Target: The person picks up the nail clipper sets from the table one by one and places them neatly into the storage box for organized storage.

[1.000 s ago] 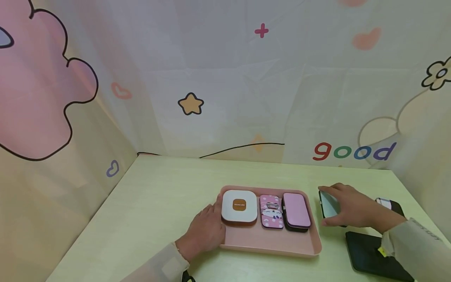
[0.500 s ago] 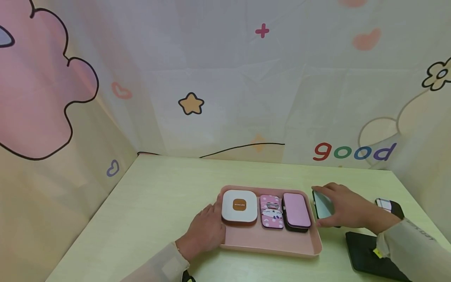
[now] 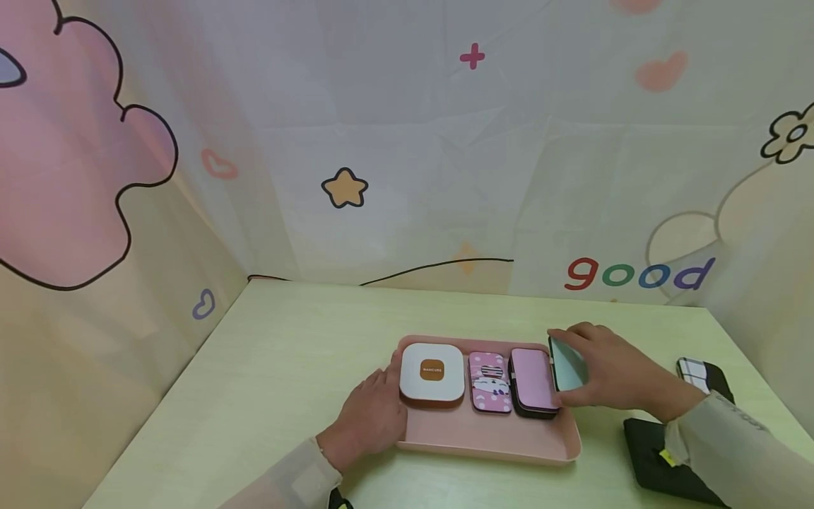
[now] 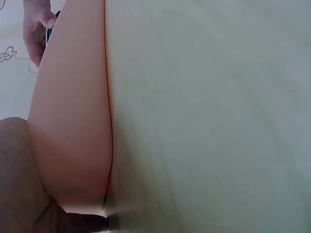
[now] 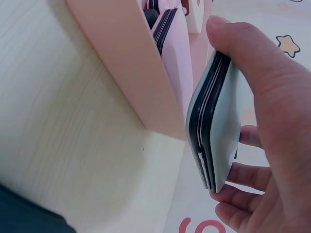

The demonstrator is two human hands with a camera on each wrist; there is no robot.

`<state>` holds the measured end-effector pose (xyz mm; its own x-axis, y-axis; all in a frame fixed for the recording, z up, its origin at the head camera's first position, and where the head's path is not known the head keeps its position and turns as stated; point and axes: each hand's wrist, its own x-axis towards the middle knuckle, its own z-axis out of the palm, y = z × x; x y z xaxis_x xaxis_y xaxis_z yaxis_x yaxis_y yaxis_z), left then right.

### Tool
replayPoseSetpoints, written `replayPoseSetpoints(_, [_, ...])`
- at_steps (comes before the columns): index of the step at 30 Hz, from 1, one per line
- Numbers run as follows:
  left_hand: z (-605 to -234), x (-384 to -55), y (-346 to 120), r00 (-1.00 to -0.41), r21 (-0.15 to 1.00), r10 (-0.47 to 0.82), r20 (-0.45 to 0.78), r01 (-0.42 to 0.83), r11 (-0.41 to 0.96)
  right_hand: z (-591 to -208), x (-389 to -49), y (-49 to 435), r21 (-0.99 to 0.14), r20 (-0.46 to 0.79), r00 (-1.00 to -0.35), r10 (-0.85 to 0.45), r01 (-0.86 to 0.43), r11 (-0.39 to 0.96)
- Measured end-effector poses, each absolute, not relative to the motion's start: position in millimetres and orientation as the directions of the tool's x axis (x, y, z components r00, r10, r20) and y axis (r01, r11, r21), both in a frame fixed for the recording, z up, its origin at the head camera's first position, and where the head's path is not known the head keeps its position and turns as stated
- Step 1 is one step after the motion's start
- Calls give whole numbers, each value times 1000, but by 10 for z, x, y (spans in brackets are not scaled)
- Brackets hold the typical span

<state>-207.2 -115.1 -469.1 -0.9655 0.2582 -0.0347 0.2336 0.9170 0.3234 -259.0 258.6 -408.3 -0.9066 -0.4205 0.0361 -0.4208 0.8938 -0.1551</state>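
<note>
My right hand (image 3: 613, 367) holds a flat mint-green case (image 3: 568, 364) between thumb and fingers, tilted, over the right rim of a pink tray (image 3: 483, 435). In the right wrist view the mint-green case (image 5: 214, 121) shows dark edges with a thin metal frame. My left hand (image 3: 369, 417) grips the tray's left side wall. Inside the tray, from left to right, lie a white rounded square box (image 3: 432, 389) labelled MANICURE, a pink case with a cartoon print (image 3: 491, 396) and a plain pink case (image 3: 534, 378) with a black underside.
To the right of the tray, a black flat item (image 3: 658, 459) lies partly under my right sleeve. Behind it is a dark case with a white checked part (image 3: 693, 371). The pale table (image 3: 286, 353) meets a printed cloth backdrop (image 3: 407, 141) at the back.
My right hand has carried the mint-green case leftward, from beside the tray to over its right rim. The left hand and the tray have stayed in place.
</note>
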Motion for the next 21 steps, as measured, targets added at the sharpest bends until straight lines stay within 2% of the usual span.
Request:
replayPoseSetpoints(14, [-4696, -2076, -1149, -966, 335, 256, -25, 233, 913, -4021, -2564, 2315, -176, 51, -868, -494, -495, 851])
replayPoseSetpoints(21, [-4705, -2069, -1154, -968, 334, 252, -22, 230, 914, -4037, -2568, 2173, -146, 53, -846, -530, -532, 834])
